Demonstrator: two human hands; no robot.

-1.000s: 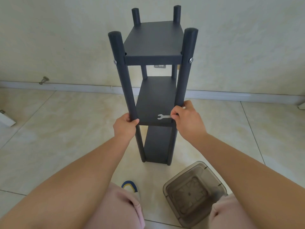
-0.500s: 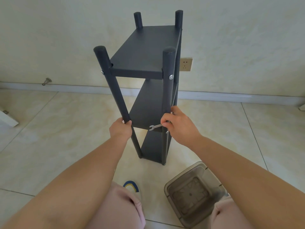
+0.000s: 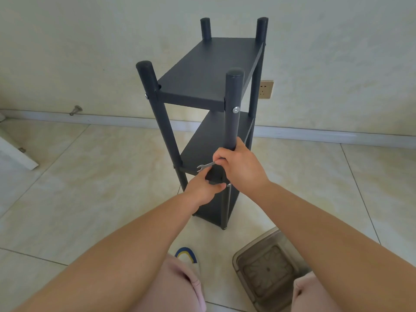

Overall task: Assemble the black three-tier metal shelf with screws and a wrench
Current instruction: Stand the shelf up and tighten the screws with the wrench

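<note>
While right hand (image 3: 240, 167) grips wrench (image 3: 205, 166), left hand (image 3: 202, 190) now off post (image 3: 233, 109).

Home room: tiled floor (image 3: 94, 176), wall socket (image 3: 266, 89)

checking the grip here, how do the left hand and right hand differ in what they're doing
The right hand sits higher, wrapped round the shelf's front post and pinching a small silver wrench. The left hand sits lower, under the wrench, fingers curled at the middle tier's front edge, holding no tool. Both are on the shelf's near side.
</note>
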